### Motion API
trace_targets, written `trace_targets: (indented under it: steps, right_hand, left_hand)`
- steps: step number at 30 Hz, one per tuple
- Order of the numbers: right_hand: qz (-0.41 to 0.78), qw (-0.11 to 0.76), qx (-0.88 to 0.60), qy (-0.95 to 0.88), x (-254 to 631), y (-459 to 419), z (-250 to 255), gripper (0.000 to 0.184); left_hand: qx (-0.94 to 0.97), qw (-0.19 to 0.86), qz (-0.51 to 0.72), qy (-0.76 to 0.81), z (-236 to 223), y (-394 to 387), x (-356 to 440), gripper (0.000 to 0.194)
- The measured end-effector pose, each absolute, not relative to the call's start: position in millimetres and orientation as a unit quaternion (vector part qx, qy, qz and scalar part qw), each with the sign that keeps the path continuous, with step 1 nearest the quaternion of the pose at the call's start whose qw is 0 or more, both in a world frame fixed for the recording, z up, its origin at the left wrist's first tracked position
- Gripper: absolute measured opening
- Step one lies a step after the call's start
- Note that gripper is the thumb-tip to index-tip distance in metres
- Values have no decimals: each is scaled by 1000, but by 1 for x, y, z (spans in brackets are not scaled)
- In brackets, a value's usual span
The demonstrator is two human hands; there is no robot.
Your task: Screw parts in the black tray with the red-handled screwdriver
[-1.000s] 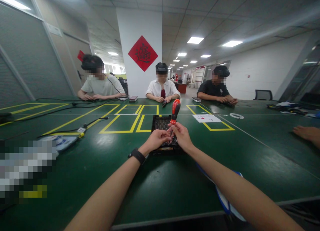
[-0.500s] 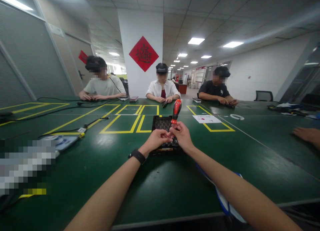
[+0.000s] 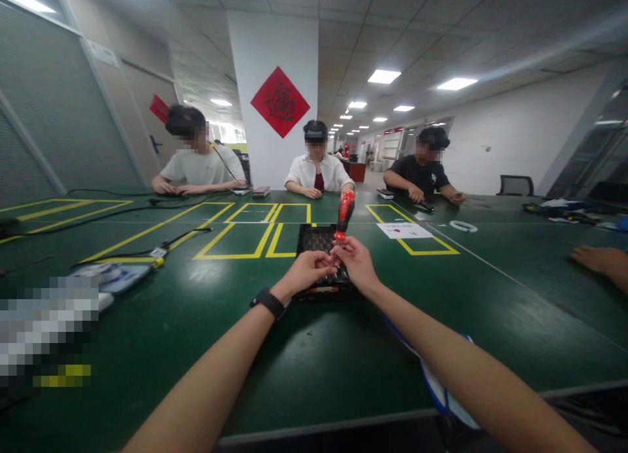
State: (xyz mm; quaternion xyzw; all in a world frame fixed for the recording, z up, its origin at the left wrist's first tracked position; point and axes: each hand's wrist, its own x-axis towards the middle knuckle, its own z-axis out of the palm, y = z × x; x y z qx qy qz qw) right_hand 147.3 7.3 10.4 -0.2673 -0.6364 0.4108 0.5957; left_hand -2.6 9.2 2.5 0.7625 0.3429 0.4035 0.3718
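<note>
A screwdriver [image 3: 346,215] with a red and black handle stands nearly upright, handle up and shaft down. My right hand [image 3: 357,262] is closed, its fingers pinching the shaft just under the handle. Beside it my left hand [image 3: 310,270] is closed at the lower end of the shaft; what its fingertips pinch is too small to make out. Both hands are over an open black case [image 3: 308,239] on the green table. Small parts in rows show inside the case, partly covered by my hands. A black band is on my left wrist.
Yellow tape outlines [image 3: 230,256] mark the green table. A white paper sheet [image 3: 405,230] and a white ring [image 3: 463,226] lie to the right. Cables and a flat pouch [image 3: 122,276] are on the left. Three people sit opposite; another person's hand [image 3: 596,259] rests at right.
The view has shifted slightly. My hands and the screwdriver stay nearly in place over the case. The person at far right opposite has moved their hands apart, with a dark object near one.
</note>
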Motion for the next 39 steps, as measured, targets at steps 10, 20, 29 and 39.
trace_targets:
  steps: [10,20,29,39]
  right_hand:
    - [450,574,-247,-638,147,9,9,31]
    - [433,592,-256,-629,149,10,8,28]
    - [431,567,-266,-650,150,5,12,34]
    - [432,594,-274,-620,148,9,9,29]
  left_hand:
    - [793,336,381,337,2,9,-4,28]
    - [772,361,399,338,7,6,-2,25]
    - [793,373,371,307,7,6,-5,23]
    - [767,363,402,344,-1,12,-3,29]
